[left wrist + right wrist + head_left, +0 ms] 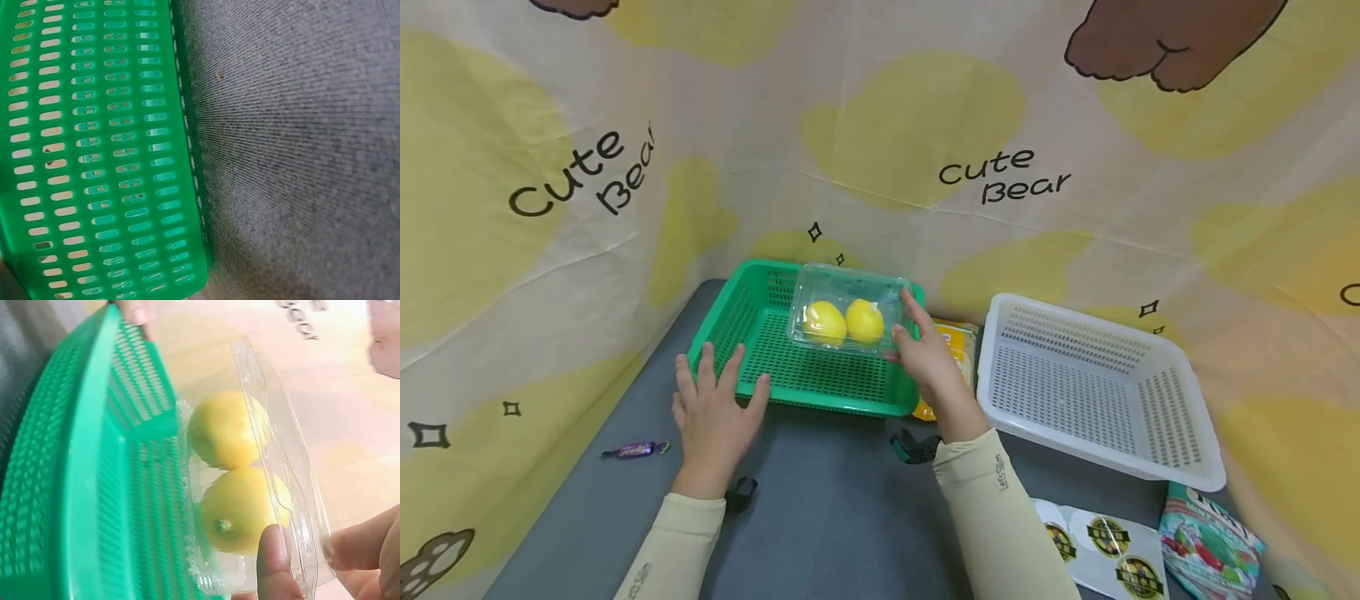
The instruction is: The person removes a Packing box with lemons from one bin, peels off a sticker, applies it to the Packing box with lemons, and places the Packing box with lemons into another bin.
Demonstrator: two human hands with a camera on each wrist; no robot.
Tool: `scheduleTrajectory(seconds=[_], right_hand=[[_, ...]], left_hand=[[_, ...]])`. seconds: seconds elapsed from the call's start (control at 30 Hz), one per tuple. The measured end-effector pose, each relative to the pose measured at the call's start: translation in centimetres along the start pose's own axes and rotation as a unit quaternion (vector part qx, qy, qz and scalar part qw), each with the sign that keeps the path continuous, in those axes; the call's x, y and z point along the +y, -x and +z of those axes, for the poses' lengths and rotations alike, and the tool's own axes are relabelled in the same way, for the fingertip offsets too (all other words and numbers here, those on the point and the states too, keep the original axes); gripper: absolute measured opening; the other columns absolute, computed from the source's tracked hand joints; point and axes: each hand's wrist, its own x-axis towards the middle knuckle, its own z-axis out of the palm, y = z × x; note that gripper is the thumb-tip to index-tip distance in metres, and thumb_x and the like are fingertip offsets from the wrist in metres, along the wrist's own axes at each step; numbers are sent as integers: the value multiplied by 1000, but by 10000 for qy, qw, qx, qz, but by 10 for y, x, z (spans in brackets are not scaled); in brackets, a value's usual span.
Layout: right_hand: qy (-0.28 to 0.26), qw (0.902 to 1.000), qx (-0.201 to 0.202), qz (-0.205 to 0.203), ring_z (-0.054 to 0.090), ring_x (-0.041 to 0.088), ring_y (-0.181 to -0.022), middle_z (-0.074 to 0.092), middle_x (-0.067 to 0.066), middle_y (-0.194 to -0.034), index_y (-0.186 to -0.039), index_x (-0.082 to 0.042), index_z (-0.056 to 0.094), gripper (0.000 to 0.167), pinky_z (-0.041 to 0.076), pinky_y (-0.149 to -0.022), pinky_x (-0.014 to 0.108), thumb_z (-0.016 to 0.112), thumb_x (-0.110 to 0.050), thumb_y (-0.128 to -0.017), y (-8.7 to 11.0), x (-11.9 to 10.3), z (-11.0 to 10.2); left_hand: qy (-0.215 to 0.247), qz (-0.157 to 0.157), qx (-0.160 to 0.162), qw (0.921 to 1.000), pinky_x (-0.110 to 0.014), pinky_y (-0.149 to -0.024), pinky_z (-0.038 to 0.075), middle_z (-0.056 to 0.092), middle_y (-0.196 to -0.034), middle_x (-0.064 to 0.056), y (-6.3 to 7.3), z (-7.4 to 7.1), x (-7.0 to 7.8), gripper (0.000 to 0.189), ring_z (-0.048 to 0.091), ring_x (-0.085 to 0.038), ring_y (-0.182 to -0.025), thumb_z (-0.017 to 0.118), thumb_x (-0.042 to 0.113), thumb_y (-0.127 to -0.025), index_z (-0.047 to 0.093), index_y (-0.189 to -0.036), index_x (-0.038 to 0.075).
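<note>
A clear plastic clamshell box (850, 287) holds two yellow lemons (244, 509). My right hand (928, 358) grips its right end, thumb on the near side and fingers on the far side. The box is held over the back right part of a green perforated basket (808, 400), tilted in the right wrist view. My left hand (718, 421) is at the basket's front left corner, fingers spread and fairly straight, fingertips right at the rim. The basket's slotted wall (100, 150) fills the left side of the left wrist view.
A white perforated basket (1097, 450) stands to the right. Between the baskets lies a yellow packet (958, 346), partly hidden. A purple-wrapped candy (636, 450) lies at left on the grey table (827, 508). Sticker sheets (1108, 546) and a green fruit-print bag (1210, 542) are front right.
</note>
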Motion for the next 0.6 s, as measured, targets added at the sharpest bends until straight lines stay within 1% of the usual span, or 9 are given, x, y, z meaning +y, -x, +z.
scheduleTrajectory(seconds=[0.03, 0.13, 0.17, 0.23, 0.27, 0.33, 0.4, 0.5, 0.6], right_hand=[[36, 10000, 48, 17, 67, 36, -122, 20, 3, -174, -168, -45, 26, 64, 58, -96, 43, 48, -17, -115, 7, -1, -6], [72, 9997, 214, -68, 63, 36, -129, 16, 3, -176, -167, -47, 27, 63, 57, -97, 44, 49, -20, -114, 26, 2, -25], [97, 9995, 278, -63, 62, 37, -130, 14, 2, -176, -166, -48, 27, 63, 57, -98, 45, 50, -21, -114, 32, 4, -31], [143, 9991, 382, -88, 52, 40, -140, 8, 3, -177, -166, -49, 27, 62, 55, -101, 49, 49, -23, -115, 43, 9, -43], [89, 9990, 425, -134, 49, 43, -142, 6, 3, -177, -167, -47, 27, 62, 48, -109, 53, 48, -21, -115, 49, 12, -48], [70, 9987, 501, -105, 44, 44, -145, 4, 2, -177, -168, -46, 25, 63, 46, -111, 56, 47, -21, -115, 61, 17, -57], [44, 9984, 563, -61, 44, 42, -143, 2, 0, -177, -168, -46, 23, 63, 46, -111, 54, 46, -20, -115, 74, 23, -65], [84, 9979, 643, -13, 53, 37, -134, 5, -4, -176, -168, -45, 22, 65, 49, -107, 51, 46, -16, -115, 93, 34, -73], [211, 9971, 725, 30, 54, 36, -133, 6, -5, -176, -169, -43, 22, 66, 51, -106, 53, 46, -15, -115, 112, 49, -77]], left_hand=[[16, 6, -10, 10000, -84, -111, 12, 9, -177, -16, 0, 0, 1, 73, -11, -43, -160, 51, 59, -106, 37, -167, 22], [52, 11, -43, 10000, -84, -111, 11, 8, -177, -16, 1, 0, 1, 73, -13, -42, -160, 52, 59, -106, 37, -167, 22], [52, 17, -58, 10000, -84, -111, 11, 8, -177, -16, 1, 0, 1, 73, -13, -42, -160, 52, 59, -106, 37, -167, 22], [45, 14, -92, 9999, -84, -111, 11, 7, -177, -16, 1, 1, 1, 73, -15, -41, -160, 51, 59, -106, 36, -167, 22], [46, 12, -97, 9999, -84, -111, 11, 7, -177, -16, 1, 1, 1, 73, -15, -41, -160, 51, 58, -106, 36, -168, 22], [49, -4, -100, 9999, -84, -111, 11, 6, -177, -15, 0, 1, 2, 73, -15, -41, -159, 51, 58, -106, 35, -168, 23], [55, -27, -98, 9999, -84, -111, 11, 6, -177, -15, 0, 1, 2, 72, -15, -41, -159, 51, 58, -106, 35, -168, 23], [51, -62, -104, 9999, -83, -112, 10, 6, -177, -15, -1, 1, 3, 72, -16, -41, -159, 50, 58, -106, 35, -168, 24], [60, -57, -98, 9999, -83, -111, 11, 7, -177, -15, -2, 1, 3, 72, -16, -40, -159, 50, 58, -106, 36, -168, 23]])
